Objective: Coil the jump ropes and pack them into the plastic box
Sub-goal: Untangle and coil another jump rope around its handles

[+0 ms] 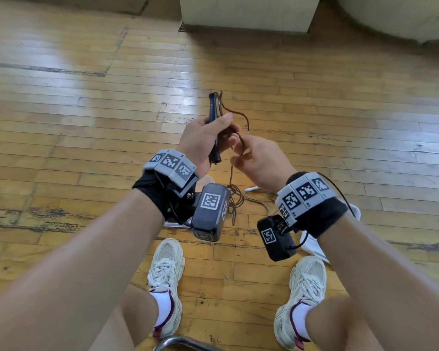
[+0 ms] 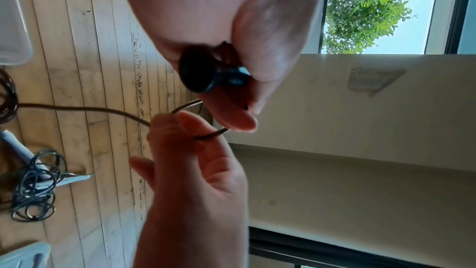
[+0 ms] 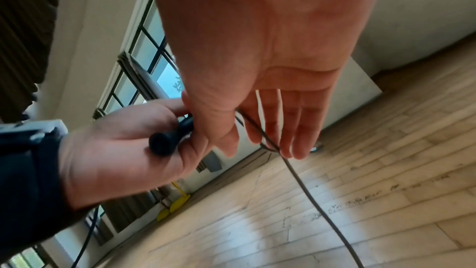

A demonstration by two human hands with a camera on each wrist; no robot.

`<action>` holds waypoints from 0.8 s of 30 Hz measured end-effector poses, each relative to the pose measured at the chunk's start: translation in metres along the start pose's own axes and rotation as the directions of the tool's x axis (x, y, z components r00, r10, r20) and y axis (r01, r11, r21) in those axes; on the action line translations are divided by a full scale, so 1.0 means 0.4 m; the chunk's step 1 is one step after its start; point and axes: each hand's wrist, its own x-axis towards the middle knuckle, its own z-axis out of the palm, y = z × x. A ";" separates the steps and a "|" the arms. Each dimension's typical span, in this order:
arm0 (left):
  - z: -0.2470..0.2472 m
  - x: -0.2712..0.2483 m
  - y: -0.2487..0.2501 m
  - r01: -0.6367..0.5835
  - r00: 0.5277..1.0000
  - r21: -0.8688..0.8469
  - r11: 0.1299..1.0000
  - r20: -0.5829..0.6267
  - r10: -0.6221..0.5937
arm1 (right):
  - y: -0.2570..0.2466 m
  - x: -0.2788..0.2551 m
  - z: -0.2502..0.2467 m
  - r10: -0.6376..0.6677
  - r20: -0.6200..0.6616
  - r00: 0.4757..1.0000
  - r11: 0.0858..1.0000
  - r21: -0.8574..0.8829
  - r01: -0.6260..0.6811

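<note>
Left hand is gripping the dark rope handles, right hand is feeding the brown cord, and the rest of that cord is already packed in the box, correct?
Not quite. The left hand grips the handles and the right hand feeds the brown cord, but the rest of it hangs to a tangle on the floor, as the head view shows.

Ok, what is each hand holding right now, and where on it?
The left hand grips the dark jump rope handle around its middle. The right hand holds the brown cord near that handle.
</note>
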 end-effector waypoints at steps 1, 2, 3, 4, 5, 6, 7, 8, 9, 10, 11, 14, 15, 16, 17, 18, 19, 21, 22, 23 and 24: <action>0.000 0.003 -0.001 -0.005 1.000 -0.016 1.000 -0.017 0.005 | -0.003 -0.001 0.001 0.005 -0.028 1.000 1.000 -0.007 -0.005; 0.000 0.005 -0.002 -0.018 0.999 -0.007 1.000 -0.040 0.018 | -0.004 0.001 0.001 0.009 -0.047 0.999 1.000 -0.007 -0.009; -0.002 0.008 -0.004 -0.036 0.997 0.041 0.998 -0.067 0.039 | -0.005 0.002 -0.003 0.018 -0.060 0.998 1.000 0.021 -0.016; -0.005 0.010 -0.007 -0.053 0.994 0.121 0.991 -0.086 0.064 | -0.006 0.003 -0.008 0.034 -0.076 0.997 0.996 0.090 -0.027; -0.007 0.011 -0.010 -0.064 0.992 0.217 0.974 -0.092 0.086 | -0.009 0.003 -0.015 0.059 -0.096 0.994 0.981 0.190 -0.040; -0.009 0.012 -0.015 -0.065 0.992 0.313 0.948 -0.081 0.095 | -0.010 0.005 -0.023 0.094 -0.116 0.989 0.950 0.306 -0.055; -0.009 0.011 -0.019 -0.060 0.995 0.395 0.917 -0.052 0.088 | -0.011 0.008 -0.031 0.132 -0.133 0.982 0.899 0.433 -0.062; -0.009 0.008 -0.023 -0.055 0.998 0.455 0.889 -0.007 0.065 | -0.012 0.011 -0.039 0.166 -0.149 0.975 0.831 0.554 -0.057; -0.006 0.003 -0.027 -0.052 0.998 0.497 0.866 0.047 0.033 | -0.013 0.015 -0.048 0.196 -0.166 0.966 0.754 0.656 -0.040; -0.003 -0.002 -0.030 -0.056 0.995 0.528 0.847 0.103 0.001 | -0.012 0.019 -0.055 0.229 -0.181 0.957 0.674 0.738 -0.022; 0.001 -0.007 -0.033 -0.066 0.988 0.557 0.828 0.153 -0.024 | -0.012 0.021 -0.062 0.264 -0.185 0.947 0.602 0.798 -0.011; 0.001 -0.007 -0.039 -0.116 0.977 0.618 0.777 0.210 -0.021 | -0.011 0.026 -0.071 0.318 -0.167 0.933 0.447 0.895 0.007; -0.001 -0.005 -0.039 -0.132 0.980 0.623 0.771 0.201 0.005 | -0.011 0.025 -0.071 0.308 -0.150 0.940 0.410 0.912 0.011; -0.003 -0.002 -0.037 -0.146 0.982 0.621 0.770 0.183 0.038 | -0.012 0.023 -0.069 0.286 -0.129 0.949 0.390 0.921 0.007; -0.005 0.000 -0.035 -0.151 0.985 0.611 0.777 0.156 0.069 | -0.014 0.021 -0.067 0.254 -0.103 0.962 0.399 0.917 -0.007; -0.005 0.002 -0.033 -0.145 0.988 0.595 0.791 0.123 0.089 | -0.014 0.019 -0.065 0.219 -0.075 0.973 0.442 0.896 -0.030; -0.006 0.003 -0.031 -0.131 0.991 0.573 0.809 0.091 0.096 | -0.015 0.016 -0.063 0.186 -0.048 0.981 0.500 0.865 -0.053; -0.006 0.004 -0.032 -0.102 0.995 0.513 0.852 0.041 0.094 | -0.015 0.012 -0.058 0.153 -0.026 0.988 0.589 0.805 -0.070; -0.006 0.004 -0.033 -0.092 0.995 0.480 0.872 0.022 0.093 | -0.014 0.011 -0.055 0.152 -0.034 0.988 0.623 0.779 -0.069; -0.005 0.004 -0.032 -0.087 0.995 0.446 0.891 0.004 0.095 | -0.013 0.010 -0.052 0.164 -0.047 0.985 0.660 0.748 -0.074; -0.005 0.004 -0.029 -0.083 0.995 0.403 0.912 -0.015 0.097 | -0.014 0.011 -0.048 0.181 -0.052 0.982 0.703 0.705 -0.092</action>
